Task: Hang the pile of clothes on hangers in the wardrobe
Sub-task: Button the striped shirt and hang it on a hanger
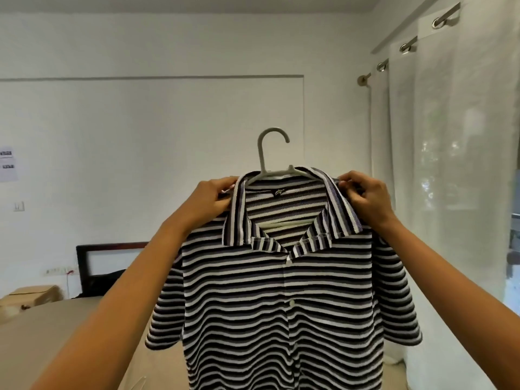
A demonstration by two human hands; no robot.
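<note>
I watch the left hand pinching the black, white and purple striped knit shirt at one shoulder, right hand pinching the other, pale grey plastic hanger inside the collar

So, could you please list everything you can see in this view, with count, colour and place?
striped shirt: one, black, white and purplish stripes, held up in the centre
hanger: one, pale grey, inside the shirt's collar, hook sticking up
curtains: one set, sheer white, right side
headboard: one, dark, against the far wall, lower left
bed: one, beige cover, lower left
cardboard box: one, brown, left edge by the bed
paper sheet: one, pale with dark marks, left wall
wall switch: one, white, left wall below the paper
left hand: pinches the shirt beside the collar
right hand: pinches the shirt at the collar's other side
</note>
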